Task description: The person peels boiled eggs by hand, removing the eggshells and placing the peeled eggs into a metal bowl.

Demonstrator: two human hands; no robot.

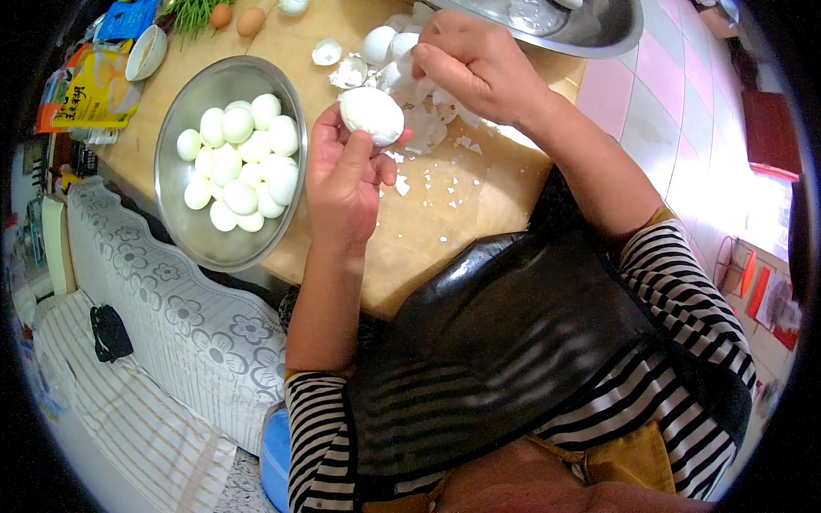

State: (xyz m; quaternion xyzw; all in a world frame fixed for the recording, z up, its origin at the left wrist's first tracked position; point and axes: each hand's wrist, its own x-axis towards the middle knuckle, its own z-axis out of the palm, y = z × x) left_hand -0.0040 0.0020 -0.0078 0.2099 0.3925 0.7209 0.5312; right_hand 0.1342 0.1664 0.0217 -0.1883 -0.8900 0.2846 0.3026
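Note:
My left hand (346, 184) is closed around a white egg (372, 116), with the thumb along its near side. Its surface looks partly rough, and I cannot tell how much shell is on it. Just up and to the right, my right hand (479, 68) is pinched over a heap of broken eggshell (425, 126). A whitish patch shows at its fingertips, too unclear to name. Several white eggs (379, 44) lie beside the shells, partly covered by the right hand. To the left, a steel bowl (181, 115) holds many smooth peeled eggs (240, 197).
A metal basin (614, 38) stands at the table's far right corner. Brown eggs (251, 21), green stalks (192, 13), a small white bowl (147, 53) and a yellow packet (90, 85) lie at the back left. Shell crumbs dot the wooden table (402, 256).

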